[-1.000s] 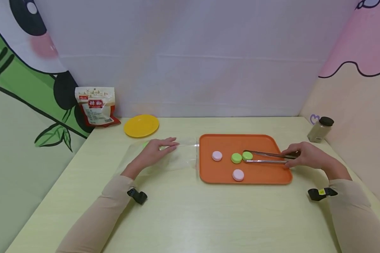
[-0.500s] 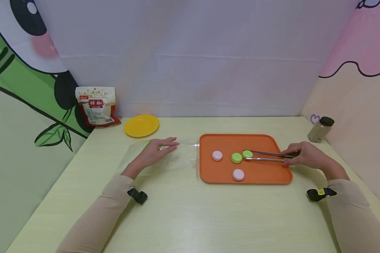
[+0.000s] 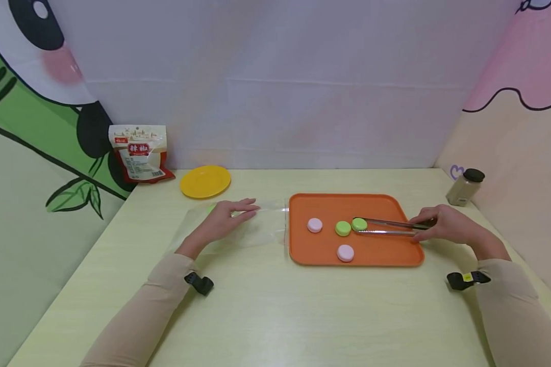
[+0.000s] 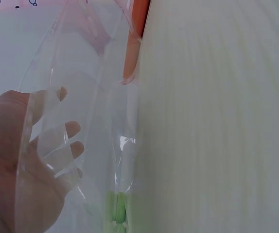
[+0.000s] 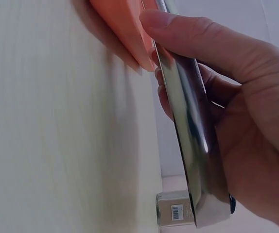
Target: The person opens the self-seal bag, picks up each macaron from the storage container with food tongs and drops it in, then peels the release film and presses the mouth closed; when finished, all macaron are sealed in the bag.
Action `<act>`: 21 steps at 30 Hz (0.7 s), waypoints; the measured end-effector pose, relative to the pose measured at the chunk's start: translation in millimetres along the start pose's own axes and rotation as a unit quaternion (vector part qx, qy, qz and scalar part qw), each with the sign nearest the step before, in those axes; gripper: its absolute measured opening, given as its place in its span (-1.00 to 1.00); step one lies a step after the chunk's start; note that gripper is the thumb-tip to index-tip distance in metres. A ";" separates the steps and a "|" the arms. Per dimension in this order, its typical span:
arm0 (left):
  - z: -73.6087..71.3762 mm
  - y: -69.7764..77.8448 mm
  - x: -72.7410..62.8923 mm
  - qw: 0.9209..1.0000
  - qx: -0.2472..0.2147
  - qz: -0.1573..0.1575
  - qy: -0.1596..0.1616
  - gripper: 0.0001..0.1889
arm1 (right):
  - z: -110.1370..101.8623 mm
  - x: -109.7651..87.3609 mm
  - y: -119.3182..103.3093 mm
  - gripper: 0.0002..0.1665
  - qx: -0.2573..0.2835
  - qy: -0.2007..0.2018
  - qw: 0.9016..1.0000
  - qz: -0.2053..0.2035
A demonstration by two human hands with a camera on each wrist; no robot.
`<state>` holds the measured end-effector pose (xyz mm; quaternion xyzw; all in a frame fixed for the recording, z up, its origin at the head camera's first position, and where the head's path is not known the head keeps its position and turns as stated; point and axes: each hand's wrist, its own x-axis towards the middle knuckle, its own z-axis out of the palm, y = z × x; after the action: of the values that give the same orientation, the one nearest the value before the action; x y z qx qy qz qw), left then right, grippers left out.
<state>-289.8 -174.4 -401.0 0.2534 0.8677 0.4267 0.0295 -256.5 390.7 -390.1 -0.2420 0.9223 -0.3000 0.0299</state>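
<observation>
My right hand (image 3: pixel 447 224) grips metal tongs (image 3: pixel 387 233) over the orange tray (image 3: pixel 385 255). One green macaron (image 3: pixel 359 224) lies between the tips of the tongs. Beside it on the tray are another green macaron (image 3: pixel 343 228) and two pale pink ones (image 3: pixel 314 225). To the left, a clear plastic bag (image 3: pixel 266 224) lies with its end at the tray's edge. My left hand (image 3: pixel 220 219) is at the bag, fingers extended and partly seen through the film in the left wrist view. Green macarons (image 4: pixel 121 208) are inside the bag.
A yellow plate (image 3: pixel 205 182) sits at the back left, near a red and white food pouch (image 3: pixel 140 154) leaning on the wall. At the right edge of the table stands a jar with a black lid (image 3: pixel 465 188).
The tips of the tongs drew slightly closer together, then spread a little around the green macaron. The left hand and the bag have stayed in place.
</observation>
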 end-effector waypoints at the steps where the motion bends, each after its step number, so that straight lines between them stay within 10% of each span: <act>1: 0.0 0.1 0.0 1.000 0.000 0.001 0.001 -0.64 | -0.7 -0.2 0.1 -0.64 -0.002 0.000 1.000 0.003; 21: 1.4 -4.5 1.5 1.000 0.007 0.015 -0.002 -0.63 | -5.8 -7.1 6.9 -0.67 0.016 0.022 1.000 -0.008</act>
<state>-292.6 -175.0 -405.0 0.2671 0.8670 0.4201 0.0231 -254.4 401.9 -389.9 -0.2422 0.9158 -0.3202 0.0114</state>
